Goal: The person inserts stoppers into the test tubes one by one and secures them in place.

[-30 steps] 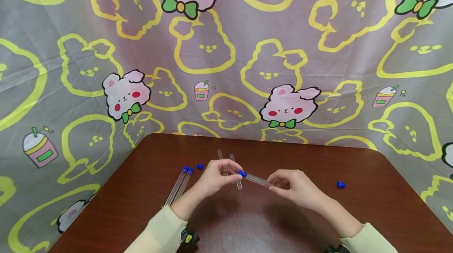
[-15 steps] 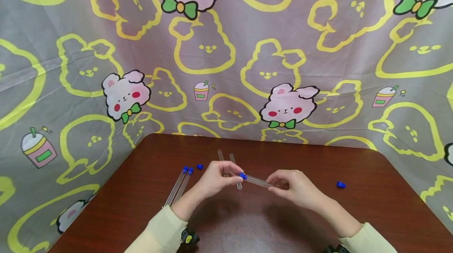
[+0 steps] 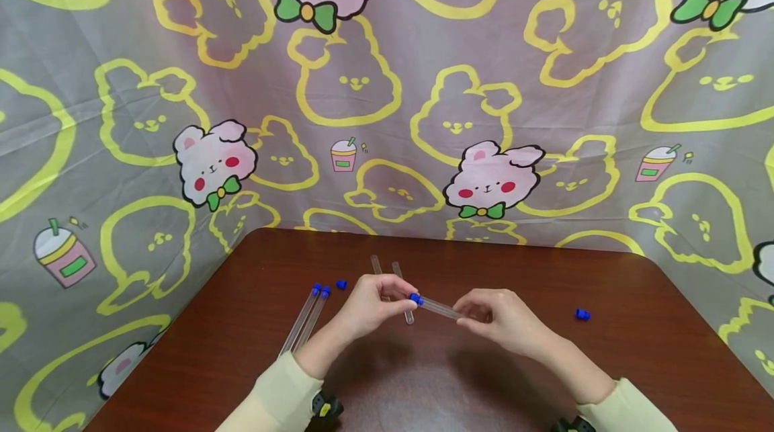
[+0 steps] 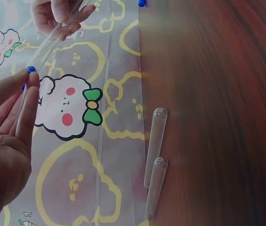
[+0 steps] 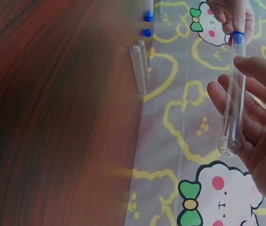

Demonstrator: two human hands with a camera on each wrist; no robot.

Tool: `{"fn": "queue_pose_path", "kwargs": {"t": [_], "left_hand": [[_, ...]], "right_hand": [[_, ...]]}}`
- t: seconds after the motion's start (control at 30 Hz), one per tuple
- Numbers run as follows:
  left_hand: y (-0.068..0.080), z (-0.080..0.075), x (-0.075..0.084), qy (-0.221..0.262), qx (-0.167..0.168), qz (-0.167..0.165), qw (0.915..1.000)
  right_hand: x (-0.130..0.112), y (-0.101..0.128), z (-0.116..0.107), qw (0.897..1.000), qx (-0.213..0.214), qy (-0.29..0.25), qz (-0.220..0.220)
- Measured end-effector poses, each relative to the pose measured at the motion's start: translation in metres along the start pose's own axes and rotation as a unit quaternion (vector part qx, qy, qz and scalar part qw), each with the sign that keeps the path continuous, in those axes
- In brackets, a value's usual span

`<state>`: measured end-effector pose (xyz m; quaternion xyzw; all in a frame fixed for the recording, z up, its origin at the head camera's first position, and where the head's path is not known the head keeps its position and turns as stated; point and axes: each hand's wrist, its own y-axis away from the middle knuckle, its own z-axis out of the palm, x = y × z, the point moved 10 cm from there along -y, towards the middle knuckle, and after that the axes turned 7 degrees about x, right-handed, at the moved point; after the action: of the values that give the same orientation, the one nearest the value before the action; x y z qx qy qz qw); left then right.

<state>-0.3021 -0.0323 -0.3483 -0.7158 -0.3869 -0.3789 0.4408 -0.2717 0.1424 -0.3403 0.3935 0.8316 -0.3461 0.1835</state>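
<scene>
Head view shows the clear tube between left hand, pinching the blue cap at one end, and right hand, grasping it apparently near the rounded end, nearly unmoved since the earlier frame.

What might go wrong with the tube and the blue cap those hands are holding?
The clear tube could slip and drop: it is held up above the table, with the right hand near its rounded end.

The blue cap might come off if it isn't tight. The left hand pinches it, and I can't tell how snugly it fits.

Two loose tubes lie near the left hand, so a bump might roll them.
</scene>
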Motion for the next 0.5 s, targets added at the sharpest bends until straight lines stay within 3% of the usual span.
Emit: {"fn": "queue_pose_path", "kwargs": {"t": [0.5], "left_hand": [[0.0006, 0.0001, 0.0013, 0.001, 0.002, 0.001, 1.0]], "right_hand": [[0.0036, 0.0018, 0.0043, 1.0, -0.008, -0.012, 0.015]]}}
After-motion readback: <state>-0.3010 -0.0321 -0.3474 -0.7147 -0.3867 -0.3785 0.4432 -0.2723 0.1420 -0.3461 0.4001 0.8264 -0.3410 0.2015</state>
